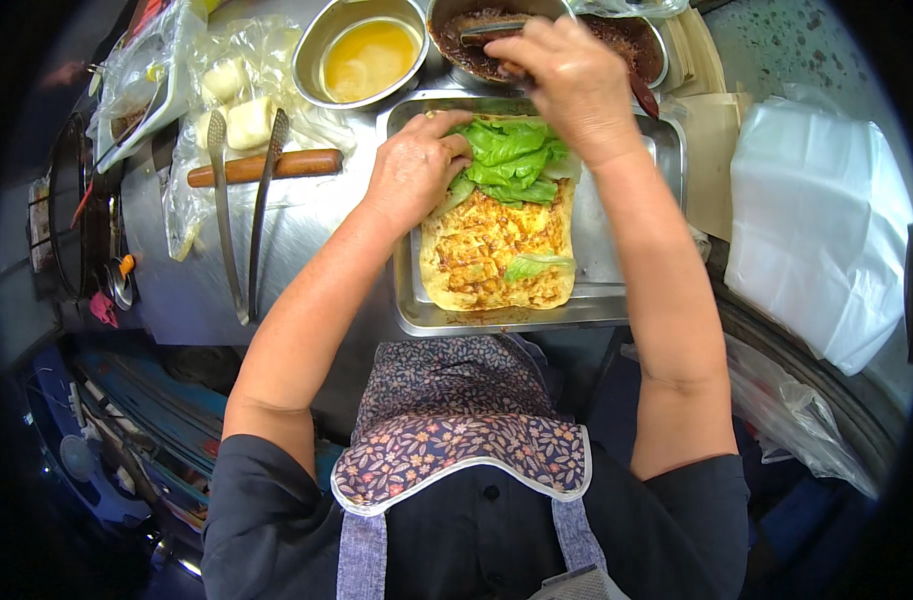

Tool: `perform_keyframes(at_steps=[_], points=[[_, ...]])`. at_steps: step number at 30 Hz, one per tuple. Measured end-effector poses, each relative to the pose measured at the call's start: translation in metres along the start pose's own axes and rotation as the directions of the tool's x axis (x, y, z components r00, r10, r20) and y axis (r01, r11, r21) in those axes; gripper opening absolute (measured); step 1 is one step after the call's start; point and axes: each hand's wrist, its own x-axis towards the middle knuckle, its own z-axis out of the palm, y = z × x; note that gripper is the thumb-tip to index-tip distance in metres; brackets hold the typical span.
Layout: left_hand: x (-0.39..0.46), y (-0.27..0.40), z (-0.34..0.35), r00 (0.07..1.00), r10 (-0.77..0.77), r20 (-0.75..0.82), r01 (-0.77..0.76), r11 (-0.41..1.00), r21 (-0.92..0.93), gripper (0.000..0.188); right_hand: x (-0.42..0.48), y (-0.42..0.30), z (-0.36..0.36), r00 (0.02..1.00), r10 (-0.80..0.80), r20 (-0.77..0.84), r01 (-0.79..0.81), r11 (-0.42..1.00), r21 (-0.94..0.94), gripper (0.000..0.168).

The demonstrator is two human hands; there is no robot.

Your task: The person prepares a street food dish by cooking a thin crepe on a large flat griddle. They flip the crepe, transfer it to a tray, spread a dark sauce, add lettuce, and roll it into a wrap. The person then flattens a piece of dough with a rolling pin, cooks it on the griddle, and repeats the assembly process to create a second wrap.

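My left hand [425, 161] presses with bent fingers on green lettuce leaves [513, 154]. They lie across the far part of a square, egg-coated flatbread [486, 247], which has brown sauce spread over it. A loose scrap of lettuce [537, 265] rests nearer its front edge. Beneath the bread is a rectangular steel tray [606, 296]. My right hand [573, 82], slightly blurred, reaches over a steel bowl of dark sauce [449, 26]. Its fingers seem closed on a flat brush [494, 31] in that sauce. A dark red handle [642, 96] shows past the hand; whether it is the brush's is unclear.
Left of the tray are steel tongs [254, 217], a wooden rolling pin [276, 166] and pale dough pieces [248, 124] on plastic. A bowl of yellow liquid [370, 60] stands behind. To the right lie paper bags [708, 165] and a stack of plastic bags [809, 232].
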Motion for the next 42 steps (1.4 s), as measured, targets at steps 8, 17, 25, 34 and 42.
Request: perform_keyframes(at_steps=[8,17,25,34,42], points=[[0.006,-0.007,0.006,0.990,-0.141,0.028,0.143,0.982,-0.123,0.028,-0.019,-0.014,-0.065,0.986,-0.164,0.027,0.150,0.950,0.275,0.024],[-0.006,-0.011,0.016,0.963,-0.263,0.062,0.270,0.945,-0.181,0.019,-0.111,-0.034,-0.024,0.579,0.809,0.101,-0.567,0.311,0.763,0.011],[-0.009,-0.012,0.021,0.969,-0.241,0.046,0.245,0.963,-0.114,0.015,-0.141,0.002,-0.054,0.492,0.868,0.068,-0.573,0.264,0.776,0.017],[-0.001,-0.018,0.015,0.970,-0.234,0.071,0.242,0.960,-0.142,0.015,-0.115,-0.071,-0.094,0.999,-0.022,0.040,0.004,0.916,0.401,0.022],[-0.002,-0.026,0.018,0.978,-0.206,0.041,0.209,0.973,-0.093,0.014,-0.125,-0.068,-0.119,0.993,-0.011,0.115,-0.048,0.868,0.494,0.026]])
